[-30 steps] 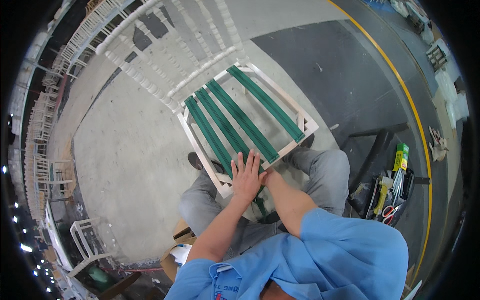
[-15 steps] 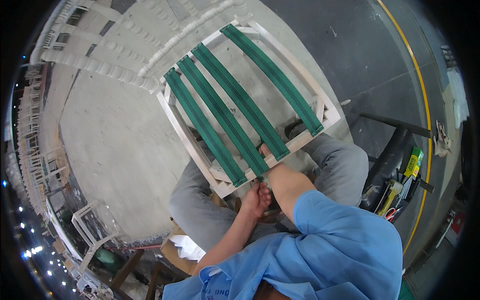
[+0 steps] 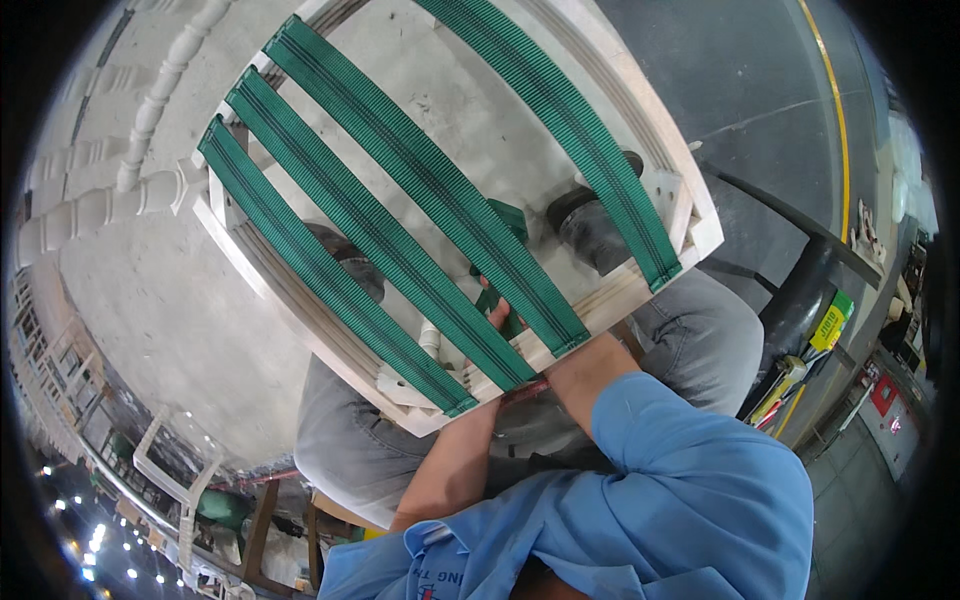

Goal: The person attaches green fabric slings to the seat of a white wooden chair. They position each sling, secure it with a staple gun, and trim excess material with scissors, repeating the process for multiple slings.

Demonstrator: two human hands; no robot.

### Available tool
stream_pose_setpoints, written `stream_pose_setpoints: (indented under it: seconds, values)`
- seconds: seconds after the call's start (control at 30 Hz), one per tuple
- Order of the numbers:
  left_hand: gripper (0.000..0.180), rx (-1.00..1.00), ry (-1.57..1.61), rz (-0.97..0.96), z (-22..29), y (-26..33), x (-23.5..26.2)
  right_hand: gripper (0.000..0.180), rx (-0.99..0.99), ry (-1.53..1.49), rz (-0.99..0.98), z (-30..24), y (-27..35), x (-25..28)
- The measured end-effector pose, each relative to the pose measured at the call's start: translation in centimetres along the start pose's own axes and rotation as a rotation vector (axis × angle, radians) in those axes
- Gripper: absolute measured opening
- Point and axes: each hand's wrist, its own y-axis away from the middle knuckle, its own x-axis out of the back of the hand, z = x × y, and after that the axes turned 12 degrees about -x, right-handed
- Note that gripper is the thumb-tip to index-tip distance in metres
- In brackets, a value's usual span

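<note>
Head view: unfinished pale wooden chair seat frame [image 3: 655,215] rests tilted on the person's lap, near rail against the knees. Four green woven webbing straps [image 3: 400,170] run corner-wise across it, ribbed texture, taut and flat, ends fixed on the near rail. Frame wood is raw, with grooved moulding along the rails.

Both hands go under the frame. Right hand [image 3: 497,312] shows only fingertips between two straps, closed on a loose green webbing end [image 3: 505,225] hanging below. Left hand is hidden behind the rail; can't tell its grip.

Risk, my read: the frame is only propped on the thighs, so a hard pull on the loose strap could tip or slide it off. Fingers between taut straps could get pinched if tension shifts.

Around: concrete floor [image 3: 180,300], turned white chair parts [image 3: 110,200] at left, tools in a holder [image 3: 815,345] at right.
</note>
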Motion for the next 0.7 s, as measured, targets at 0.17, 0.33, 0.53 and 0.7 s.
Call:
stream_pose_setpoints:
  seconds: [0.17,0.33,0.53,0.7]
  values:
    - [0.029,-0.13,0.062,0.146,-0.9,-1.2,-0.5,0.058,-0.013,0.042,0.02,-0.1,-0.1,-0.2]
    - [0.031,-0.265,0.119,0.27,-2.2,-2.9,-0.9,0.057,0.0,0.12,0.015,-1.0,0.2,-2.3]
    - [0.016,-0.182,0.088,0.176,-1.9,-2.4,-3.1,0.056,0.011,0.331,0.041,-2.3,1.3,-3.9]
    - [0.021,-0.231,0.011,0.147,-1.6,-3.3,-4.0,0.046,-0.007,1.088,0.502,-1.0,13.1,-0.4]
